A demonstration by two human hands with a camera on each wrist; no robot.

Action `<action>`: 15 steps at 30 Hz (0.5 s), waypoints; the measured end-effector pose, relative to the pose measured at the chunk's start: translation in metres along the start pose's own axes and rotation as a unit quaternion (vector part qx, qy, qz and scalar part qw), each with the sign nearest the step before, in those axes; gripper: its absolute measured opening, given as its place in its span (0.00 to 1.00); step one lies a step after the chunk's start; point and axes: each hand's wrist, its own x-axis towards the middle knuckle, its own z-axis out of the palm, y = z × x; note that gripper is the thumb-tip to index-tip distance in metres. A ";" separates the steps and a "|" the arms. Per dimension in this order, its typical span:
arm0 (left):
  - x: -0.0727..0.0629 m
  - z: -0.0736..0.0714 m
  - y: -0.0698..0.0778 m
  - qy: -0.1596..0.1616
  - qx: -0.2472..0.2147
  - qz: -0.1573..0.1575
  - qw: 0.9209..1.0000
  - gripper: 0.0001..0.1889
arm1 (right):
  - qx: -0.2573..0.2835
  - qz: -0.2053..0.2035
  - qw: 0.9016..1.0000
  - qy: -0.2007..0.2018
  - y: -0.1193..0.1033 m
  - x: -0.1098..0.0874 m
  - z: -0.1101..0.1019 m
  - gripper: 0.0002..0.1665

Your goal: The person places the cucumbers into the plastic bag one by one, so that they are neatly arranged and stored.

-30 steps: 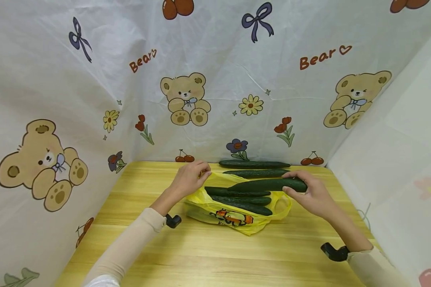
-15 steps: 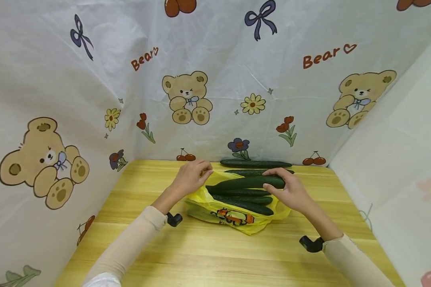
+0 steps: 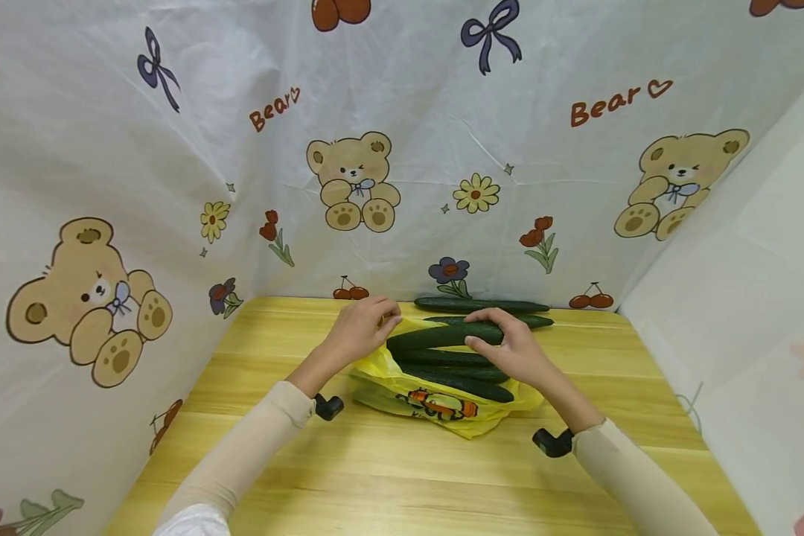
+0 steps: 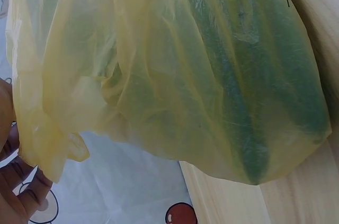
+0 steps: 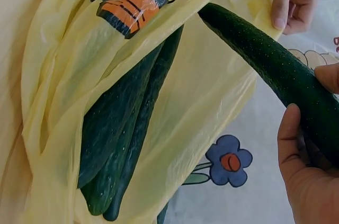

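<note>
A yellow plastic bag [image 3: 388,394] with a printed cartoon lies open on the table, several cucumbers [image 5: 119,144] inside it. My left hand [image 3: 363,327] pinches the bag's upper edge at its left end; in the left wrist view the fingers [image 4: 32,189] hold the thin yellow film. Between thumb and fingers, my right hand [image 3: 509,344] grips a dark green cucumber [image 5: 259,52] near its right end. That cucumber's far tip reaches into the bag mouth, above the others. Through the film in the left wrist view, green shapes [image 4: 249,102] show.
Behind the bag, two more cucumbers lie on the wooden table [image 3: 375,476]: one cucumber [image 3: 482,306] along the back edge, another cucumber [image 3: 536,321] just in front, partly hidden by the right hand. A bear-print sheet [image 3: 402,104] stands around the table's back and sides.
My right hand has moved left with the cucumber, bringing its tip from over the bag's middle to the left part of the mouth. The left hand keeps its hold on the bag edge.
</note>
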 end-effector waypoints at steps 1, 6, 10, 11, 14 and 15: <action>0.000 0.000 0.000 -0.003 0.001 -0.001 1.000 0.04 | 0.002 0.003 1.000 -0.002 -0.001 0.001 0.001 0.21; 0.001 -0.002 0.001 -0.007 0.007 -0.004 1.000 0.05 | 0.016 0.007 1.000 -0.013 -0.004 0.007 0.010 0.22; 0.002 -0.003 0.003 -0.005 0.005 0.001 1.000 0.06 | 0.018 0.005 1.000 -0.017 -0.005 0.010 0.015 0.23; 0.003 -0.004 0.003 -0.005 0.005 0.003 1.000 0.06 | 0.017 0.006 1.000 -0.017 -0.005 0.010 0.016 0.23; 0.004 -0.004 0.004 -0.003 0.003 0.007 1.000 0.07 | 0.013 0.005 1.000 -0.013 -0.002 0.010 0.017 0.22; 0.004 -0.004 0.004 -0.004 0.004 0.007 1.000 0.07 | 0.010 0.003 1.000 -0.012 0.000 0.010 0.017 0.22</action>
